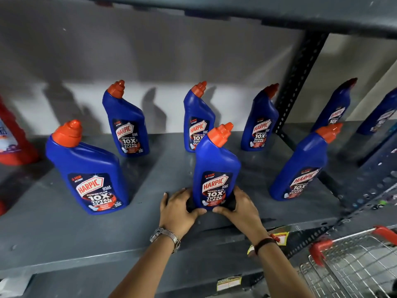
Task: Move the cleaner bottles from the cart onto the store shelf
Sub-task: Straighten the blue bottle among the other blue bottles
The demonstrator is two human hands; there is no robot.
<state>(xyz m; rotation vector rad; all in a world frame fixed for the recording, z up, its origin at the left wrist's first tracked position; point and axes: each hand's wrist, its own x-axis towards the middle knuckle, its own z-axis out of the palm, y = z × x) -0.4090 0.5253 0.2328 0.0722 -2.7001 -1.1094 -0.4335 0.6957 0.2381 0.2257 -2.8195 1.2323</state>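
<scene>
Cupping the base of the upright front-middle Harpic bottle [216,168] on the grey shelf [43,233], my left hand [178,208] and right hand [241,208] curl their fingers around its sides.

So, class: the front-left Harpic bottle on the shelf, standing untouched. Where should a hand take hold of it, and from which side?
Grip the front-left Harpic bottle around its narrower upper body just below the orange cap, coming from the open shelf front. It stands upright, label forward, with clear space on both sides.

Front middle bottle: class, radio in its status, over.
Left hand and right hand both clasp the front middle bottle at its base. Bottle upright on shelf. Neighbours apart, nothing blocking.
</scene>
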